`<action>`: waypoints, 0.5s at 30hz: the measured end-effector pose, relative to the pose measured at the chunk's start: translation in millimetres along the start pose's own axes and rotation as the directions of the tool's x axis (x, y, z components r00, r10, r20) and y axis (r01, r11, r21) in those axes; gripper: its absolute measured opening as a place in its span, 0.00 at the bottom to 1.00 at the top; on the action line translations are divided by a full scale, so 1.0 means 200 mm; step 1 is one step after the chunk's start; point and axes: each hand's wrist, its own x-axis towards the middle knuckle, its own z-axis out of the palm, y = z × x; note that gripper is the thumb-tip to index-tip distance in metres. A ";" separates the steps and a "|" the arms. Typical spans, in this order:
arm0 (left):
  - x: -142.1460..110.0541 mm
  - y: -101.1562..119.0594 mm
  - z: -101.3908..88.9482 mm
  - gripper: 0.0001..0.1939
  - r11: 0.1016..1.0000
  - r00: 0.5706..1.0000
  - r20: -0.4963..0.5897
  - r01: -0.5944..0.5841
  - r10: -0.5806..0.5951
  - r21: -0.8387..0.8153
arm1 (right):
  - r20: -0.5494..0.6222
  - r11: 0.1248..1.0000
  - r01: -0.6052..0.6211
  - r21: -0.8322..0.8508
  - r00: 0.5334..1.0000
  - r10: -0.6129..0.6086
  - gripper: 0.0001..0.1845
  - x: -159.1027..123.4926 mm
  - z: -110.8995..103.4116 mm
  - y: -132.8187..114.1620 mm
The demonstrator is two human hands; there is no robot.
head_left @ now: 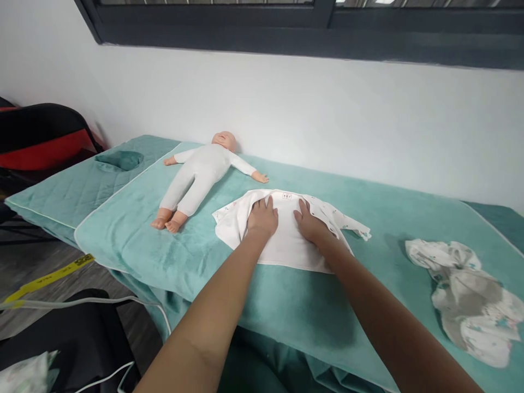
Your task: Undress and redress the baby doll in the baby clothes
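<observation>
A small white baby shirt [282, 240] with a sparse print lies spread on the green bed cover, its front opened out and the neck label facing up. My left hand [262, 217] rests on its left front flap, fingers stretched out. On the opposite side, my right hand [311, 222] lies on the inside of the shirt beside the right flap, fingers also extended. One sleeve reaches out to the right past my right hand. Behind and to the left, a baby doll [204, 169] in a white bodysuit lies on its back with arms spread.
Crumpled printed baby clothes [470, 297] lie at the right on the green cover [164, 262]. A face hole [119, 160] shows at the bed's left end. A black chair [61, 333] with a white cable stands front left; a red and black chair [45, 139] is behind.
</observation>
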 end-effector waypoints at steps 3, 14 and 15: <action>0.00 0.00 0.00 0.30 1.000 1.000 0.003 -0.007 0.007 0.014 | -0.006 1.000 0.012 0.003 1.000 -0.012 0.37 0.00 0.00 0.01; -0.01 -0.01 0.00 0.30 1.000 1.000 -0.014 -0.017 0.018 0.013 | -0.020 0.996 0.060 -0.059 0.998 -0.061 0.36 -0.02 0.01 0.00; -0.01 -0.01 0.00 0.30 1.000 1.000 -0.015 -0.019 0.019 0.013 | -0.026 0.995 0.071 -0.073 0.997 -0.073 0.36 -0.02 0.00 0.00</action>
